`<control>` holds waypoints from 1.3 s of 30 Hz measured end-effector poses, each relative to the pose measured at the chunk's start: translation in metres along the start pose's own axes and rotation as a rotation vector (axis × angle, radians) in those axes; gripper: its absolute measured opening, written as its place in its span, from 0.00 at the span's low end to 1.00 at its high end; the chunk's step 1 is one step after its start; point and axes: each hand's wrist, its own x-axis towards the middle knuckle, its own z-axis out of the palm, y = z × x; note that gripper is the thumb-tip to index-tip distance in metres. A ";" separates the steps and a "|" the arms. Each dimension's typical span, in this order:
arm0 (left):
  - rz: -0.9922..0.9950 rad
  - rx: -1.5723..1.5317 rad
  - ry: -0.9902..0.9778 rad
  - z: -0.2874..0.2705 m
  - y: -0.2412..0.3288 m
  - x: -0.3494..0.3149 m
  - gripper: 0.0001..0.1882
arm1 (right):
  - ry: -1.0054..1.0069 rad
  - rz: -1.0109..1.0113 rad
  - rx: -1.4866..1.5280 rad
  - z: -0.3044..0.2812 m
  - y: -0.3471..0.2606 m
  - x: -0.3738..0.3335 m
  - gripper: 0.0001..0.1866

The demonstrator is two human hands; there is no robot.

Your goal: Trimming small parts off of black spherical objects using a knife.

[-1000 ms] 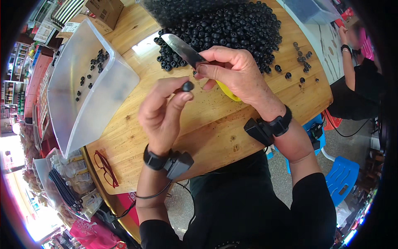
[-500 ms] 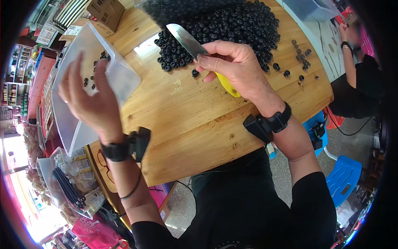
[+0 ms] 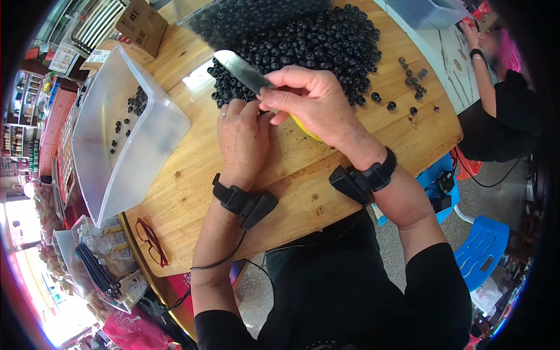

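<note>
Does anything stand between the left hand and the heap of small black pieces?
Partly: in this view, the knife in the right hand slants across the near-left edge of the heap, just beyond the left hand. Left of its blade, nothing visible intervenes.

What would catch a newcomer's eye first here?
Probably the heap of small black round pieces at the far side of the wooden table. Then the yellow-handled knife in the right hand, its blade angled forward and left. On the left, a translucent tub holds dark pieces.
</note>
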 end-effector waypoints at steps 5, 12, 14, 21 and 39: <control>-0.345 -0.696 -0.027 -0.017 0.009 -0.012 0.09 | -0.015 0.042 0.002 -0.003 -0.001 0.000 0.10; -0.552 -1.480 0.022 -0.039 -0.002 -0.029 0.13 | -0.130 0.021 -0.066 0.000 -0.002 -0.003 0.10; -0.535 -1.535 0.056 -0.037 -0.003 -0.029 0.13 | -0.172 0.022 -0.101 0.001 0.000 -0.003 0.09; -0.445 -1.514 0.018 -0.036 -0.003 -0.028 0.14 | -0.159 0.030 -0.122 0.003 0.000 -0.002 0.09; -0.502 -1.546 0.005 -0.028 -0.006 -0.033 0.11 | -0.244 0.017 -0.184 0.008 -0.002 -0.006 0.10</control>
